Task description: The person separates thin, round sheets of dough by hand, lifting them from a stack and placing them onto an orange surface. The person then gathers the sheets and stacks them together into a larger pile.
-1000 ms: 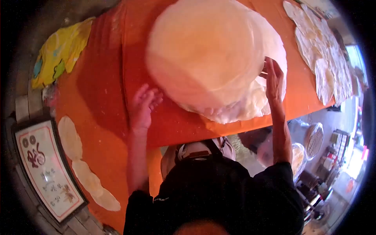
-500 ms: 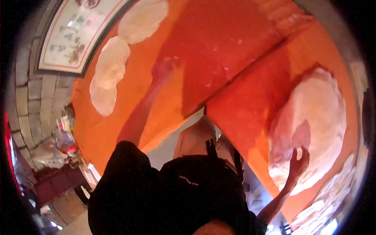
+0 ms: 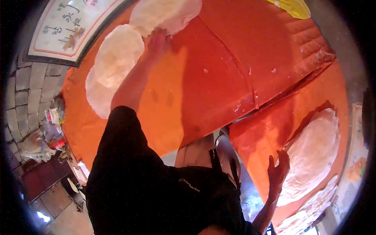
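In the head view, the left hand (image 3: 157, 41) is seen at the edge of the upper thin sheet (image 3: 166, 16) — whether anything is gripped cannot be told. The right hand (image 3: 279, 169), thumb and fingers parted, is held beside the large pale stack (image 3: 313, 154). Half a second earlier, the left was held clear of that sheet. Orange cloth (image 3: 158, 131) is spread beneath; grey paving (image 3: 22, 76) is seen beyond.

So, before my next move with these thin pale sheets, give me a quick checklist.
1. Left hand at the edge of the upper-left sheet: ok.
2. Left hand's grip on that sheet: cannot tell; fingertips blurred.
3. Right hand free: ok, fingers parted beside the right-hand pile.
4. Orange cloth clean: not ok, pale flakes on it.
5. Lower-left sheets separate: not ok, they overlap.
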`<act>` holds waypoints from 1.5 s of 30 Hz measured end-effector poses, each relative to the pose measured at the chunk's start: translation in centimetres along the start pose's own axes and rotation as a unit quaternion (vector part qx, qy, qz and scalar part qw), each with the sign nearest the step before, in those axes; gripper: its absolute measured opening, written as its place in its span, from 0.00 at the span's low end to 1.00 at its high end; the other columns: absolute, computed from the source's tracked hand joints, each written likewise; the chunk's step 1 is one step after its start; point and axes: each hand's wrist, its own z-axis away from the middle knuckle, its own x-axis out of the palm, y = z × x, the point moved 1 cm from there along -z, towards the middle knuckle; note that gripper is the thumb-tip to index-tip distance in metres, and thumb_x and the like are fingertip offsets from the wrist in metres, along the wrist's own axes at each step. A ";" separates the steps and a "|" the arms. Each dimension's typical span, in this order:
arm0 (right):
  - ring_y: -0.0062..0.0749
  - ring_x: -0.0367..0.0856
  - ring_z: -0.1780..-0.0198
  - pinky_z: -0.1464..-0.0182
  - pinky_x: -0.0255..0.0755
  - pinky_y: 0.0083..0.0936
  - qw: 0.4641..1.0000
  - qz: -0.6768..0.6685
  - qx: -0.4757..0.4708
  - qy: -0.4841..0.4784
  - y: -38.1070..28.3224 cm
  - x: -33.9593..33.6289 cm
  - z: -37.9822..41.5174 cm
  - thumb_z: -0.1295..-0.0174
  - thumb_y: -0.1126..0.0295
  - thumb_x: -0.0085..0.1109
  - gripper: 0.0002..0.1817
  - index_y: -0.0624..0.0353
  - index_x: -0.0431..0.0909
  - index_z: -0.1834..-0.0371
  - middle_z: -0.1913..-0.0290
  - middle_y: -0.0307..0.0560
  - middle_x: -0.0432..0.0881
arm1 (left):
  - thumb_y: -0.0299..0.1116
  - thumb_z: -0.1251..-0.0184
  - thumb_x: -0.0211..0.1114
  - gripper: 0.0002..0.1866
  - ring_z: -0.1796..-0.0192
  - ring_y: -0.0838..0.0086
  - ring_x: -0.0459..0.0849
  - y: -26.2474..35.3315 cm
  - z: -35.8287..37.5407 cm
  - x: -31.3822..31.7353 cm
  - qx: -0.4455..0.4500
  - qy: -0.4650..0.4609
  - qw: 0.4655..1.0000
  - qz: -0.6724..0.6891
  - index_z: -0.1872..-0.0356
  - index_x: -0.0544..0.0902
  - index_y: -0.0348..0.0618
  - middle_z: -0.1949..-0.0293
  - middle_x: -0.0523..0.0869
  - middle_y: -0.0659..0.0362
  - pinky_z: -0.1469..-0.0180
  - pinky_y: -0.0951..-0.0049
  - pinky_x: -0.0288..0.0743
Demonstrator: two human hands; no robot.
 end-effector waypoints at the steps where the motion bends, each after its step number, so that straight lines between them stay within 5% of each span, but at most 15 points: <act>1: 0.56 0.78 0.45 0.42 0.72 0.44 1.000 0.007 -0.012 -0.001 -0.8 0.2 -0.5 0.45 0.69 0.68 0.17 0.64 0.80 0.53 0.49 0.61 0.81 | 0.36 0.41 0.66 0.20 0.48 0.49 0.80 -0.7 -0.8 0.4 0.027 -0.031 0.999 -0.036 0.49 0.80 0.37 0.51 0.81 0.44 0.46 0.50 0.74; 6: 0.54 0.79 0.46 0.42 0.73 0.42 0.996 -0.069 -0.045 -0.022 -4.4 1.5 -3.9 0.44 0.71 0.67 0.16 0.64 0.80 0.53 0.50 0.59 0.82 | 0.34 0.40 0.64 0.10 0.59 0.50 0.84 -3.4 -4.0 -0.8 0.084 -0.086 0.986 -0.114 0.60 0.81 0.41 0.59 0.84 0.47 0.61 0.54 0.77; 10: 0.41 0.82 0.49 0.45 0.75 0.33 0.947 -0.292 0.101 -0.094 -8.5 4.5 -8.2 0.41 0.72 0.65 0.14 0.65 0.80 0.53 0.53 0.55 0.83 | 0.37 0.32 0.57 0.12 0.71 0.61 0.83 3.0 -2.7 -8.9 0.038 0.044 0.989 0.135 0.67 0.81 0.39 0.73 0.83 0.49 0.68 0.62 0.74; 12: 0.32 0.82 0.53 0.48 0.75 0.27 0.902 -0.388 0.151 -0.115 -12.0 5.7 -10.9 0.36 0.70 0.60 0.13 0.66 0.80 0.52 0.55 0.48 0.84 | 0.37 0.32 0.59 0.11 0.70 0.66 0.83 7.5 0.7 -12.6 -0.036 -0.038 0.970 0.239 0.66 0.81 0.40 0.73 0.83 0.50 0.66 0.66 0.74; 14: 0.32 0.82 0.53 0.50 0.76 0.28 0.809 -0.568 0.097 -0.117 -13.1 8.8 -12.5 0.32 0.67 0.56 0.16 0.62 0.77 0.45 0.55 0.48 0.84 | 0.33 0.34 0.60 0.08 0.68 0.67 0.83 10.4 4.9 -13.4 0.007 -0.055 0.921 0.385 0.66 0.81 0.40 0.72 0.83 0.52 0.65 0.67 0.74; 17: 0.34 0.82 0.56 0.55 0.76 0.30 0.512 -0.782 0.235 -0.267 -16.3 9.0 -14.1 0.32 0.64 0.58 0.24 0.61 0.69 0.35 0.49 0.49 0.81 | 0.33 0.36 0.63 0.05 0.66 0.61 0.80 15.6 12.0 -11.4 0.158 -0.142 0.895 0.392 0.65 0.79 0.44 0.69 0.80 0.55 0.63 0.64 0.75; 19: 0.31 0.82 0.58 0.57 0.76 0.27 0.616 -0.695 0.265 -0.261 -17.6 9.2 -14.9 0.32 0.65 0.55 0.24 0.60 0.68 0.35 0.54 0.50 0.83 | 0.34 0.35 0.63 0.09 0.57 0.56 0.83 18.3 14.1 -13.6 0.256 -0.396 0.805 0.358 0.57 0.81 0.44 0.59 0.85 0.56 0.53 0.62 0.77; 21: 0.35 0.82 0.65 0.60 0.77 0.26 0.760 -0.540 0.261 -0.252 -19.1 9.4 -15.1 0.31 0.56 0.55 0.27 0.59 0.67 0.33 0.59 0.50 0.82 | 0.37 0.34 0.63 0.15 0.50 0.58 0.81 16.4 14.7 -10.8 0.206 -0.378 0.830 0.354 0.48 0.79 0.45 0.51 0.83 0.54 0.46 0.63 0.75; 24: 0.35 0.83 0.67 0.62 0.77 0.24 0.790 -0.521 0.191 -0.261 -14.9 14.3 -14.6 0.35 0.52 0.59 0.31 0.59 0.68 0.34 0.61 0.50 0.83 | 0.40 0.34 0.64 0.20 0.45 0.56 0.79 11.1 12.6 -5.0 0.096 -0.281 0.904 0.307 0.43 0.78 0.45 0.45 0.81 0.52 0.40 0.61 0.71; 26: 0.44 0.85 0.64 0.63 0.77 0.37 0.818 -0.501 0.188 -0.211 -12.6 17.0 -15.5 0.36 0.53 0.59 0.27 0.61 0.73 0.41 0.59 0.56 0.83 | 0.41 0.36 0.65 0.22 0.42 0.54 0.77 6.5 8.5 -2.9 0.028 -0.171 0.960 0.221 0.43 0.78 0.44 0.43 0.79 0.50 0.37 0.58 0.68; 28: 0.50 0.85 0.64 0.64 0.77 0.45 0.968 -0.221 0.088 -0.085 -14.5 15.2 -16.0 0.34 0.53 0.56 0.25 0.63 0.75 0.44 0.59 0.60 0.83 | 0.43 0.37 0.66 0.24 0.40 0.52 0.75 2.0 4.2 -1.6 -0.016 -0.103 0.987 0.122 0.42 0.78 0.44 0.41 0.78 0.49 0.35 0.56 0.65; 33: 0.42 0.79 0.71 0.68 0.71 0.38 0.976 -0.216 -0.032 -0.003 -13.4 16.6 -14.8 0.43 0.68 0.60 0.09 0.63 0.78 0.66 0.74 0.54 0.79 | 0.42 0.43 0.68 0.19 0.48 0.51 0.78 -1.0 -0.3 -0.5 0.108 0.055 0.992 0.029 0.53 0.82 0.44 0.52 0.81 0.47 0.42 0.53 0.69; 37: 0.51 0.79 0.72 0.68 0.71 0.44 0.972 -0.226 -0.005 0.069 -11.7 14.7 -14.0 0.43 0.65 0.59 0.09 0.60 0.78 0.74 0.74 0.55 0.79 | 0.40 0.41 0.65 0.13 0.53 0.54 0.81 -5.4 -3.6 4.8 0.181 0.019 0.983 0.039 0.59 0.84 0.45 0.59 0.83 0.47 0.48 0.56 0.74; 42: 0.42 0.80 0.68 0.63 0.73 0.38 0.980 -0.135 0.097 0.109 -1.2 0.5 -15.9 0.42 0.62 0.63 0.11 0.59 0.79 0.72 0.73 0.53 0.80 | 0.38 0.33 0.60 0.14 0.50 0.56 0.81 -10.8 -5.8 7.1 0.223 -0.053 0.972 -0.043 0.51 0.82 0.43 0.55 0.84 0.49 0.46 0.61 0.74; 45: 0.40 0.82 0.60 0.57 0.75 0.33 0.959 0.208 0.070 0.179 7.6 -12.8 -13.5 0.36 0.64 0.57 0.09 0.57 0.80 0.63 0.64 0.51 0.83 | 0.37 0.29 0.56 0.15 0.49 0.58 0.82 -12.4 -6.5 7.9 0.273 -0.018 0.961 -0.042 0.47 0.80 0.42 0.52 0.84 0.50 0.45 0.64 0.75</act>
